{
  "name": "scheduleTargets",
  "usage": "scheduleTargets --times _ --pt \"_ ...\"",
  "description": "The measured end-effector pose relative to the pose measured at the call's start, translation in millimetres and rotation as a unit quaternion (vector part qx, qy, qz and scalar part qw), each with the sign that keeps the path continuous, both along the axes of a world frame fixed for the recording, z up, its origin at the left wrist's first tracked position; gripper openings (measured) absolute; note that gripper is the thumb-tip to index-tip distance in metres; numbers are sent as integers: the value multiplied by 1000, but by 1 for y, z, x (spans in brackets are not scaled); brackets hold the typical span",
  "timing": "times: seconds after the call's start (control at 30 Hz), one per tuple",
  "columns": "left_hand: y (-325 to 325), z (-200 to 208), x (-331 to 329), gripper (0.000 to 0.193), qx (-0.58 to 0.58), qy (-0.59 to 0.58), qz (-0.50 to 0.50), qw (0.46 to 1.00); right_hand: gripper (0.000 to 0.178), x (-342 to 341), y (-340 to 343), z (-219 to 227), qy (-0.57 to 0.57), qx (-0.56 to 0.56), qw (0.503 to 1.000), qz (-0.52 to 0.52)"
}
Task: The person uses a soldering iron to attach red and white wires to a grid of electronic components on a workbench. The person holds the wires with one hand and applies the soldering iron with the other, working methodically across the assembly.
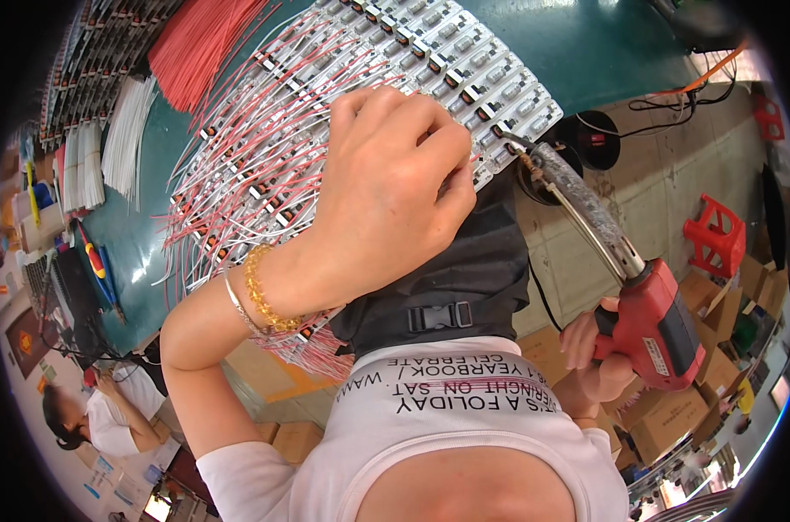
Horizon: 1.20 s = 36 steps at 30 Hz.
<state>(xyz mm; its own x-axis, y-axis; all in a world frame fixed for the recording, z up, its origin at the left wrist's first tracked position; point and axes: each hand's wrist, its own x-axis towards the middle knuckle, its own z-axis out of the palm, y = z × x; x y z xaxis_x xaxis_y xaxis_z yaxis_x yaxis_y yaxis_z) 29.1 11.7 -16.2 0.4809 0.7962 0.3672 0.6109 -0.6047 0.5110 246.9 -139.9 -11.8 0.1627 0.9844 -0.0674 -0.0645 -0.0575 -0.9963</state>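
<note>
My left hand (393, 178) is over a panel of small metal-and-white components (465, 65) set in rows. Its fingers are curled inward and closed; the fingertips, and whatever they may pinch, are hidden under the hand. Thin red and white wires (277, 130) fan out across the panel's left part. At the right, my right hand (593, 348) is wrapped around the handle of a red and black soldering gun (660, 335). Its long metal barrel slants up to the left, and the tip is at the panel's right edge, close to the components.
Bundles of red wires (199, 52) and white wires (127, 130) lie on the green table (578, 43), near stacked panels (95, 65). Pliers (97, 265) rest at the left. Red stools (715, 235) and cardboard boxes (669, 426) stand right. Another person (112, 409) sits at far left.
</note>
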Motion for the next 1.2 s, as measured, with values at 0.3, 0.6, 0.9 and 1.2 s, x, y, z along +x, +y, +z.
scheduleTargets --times 0.3,0.6,0.9,1.2 --pt "45 24 -60 10 156 149 138 967 73 4 4 -12 69 49 996 -25" --pt "128 17 -117 15 23 376 61 924 72 -2 9 -10 43 42 998 -18" --pt "121 31 -111 11 117 321 161 926 72 8 1 -12 38 39 998 -35" --pt "35 28 -36 12 53 31 -26 998 72 13 -9 -16 29 36 999 -26"
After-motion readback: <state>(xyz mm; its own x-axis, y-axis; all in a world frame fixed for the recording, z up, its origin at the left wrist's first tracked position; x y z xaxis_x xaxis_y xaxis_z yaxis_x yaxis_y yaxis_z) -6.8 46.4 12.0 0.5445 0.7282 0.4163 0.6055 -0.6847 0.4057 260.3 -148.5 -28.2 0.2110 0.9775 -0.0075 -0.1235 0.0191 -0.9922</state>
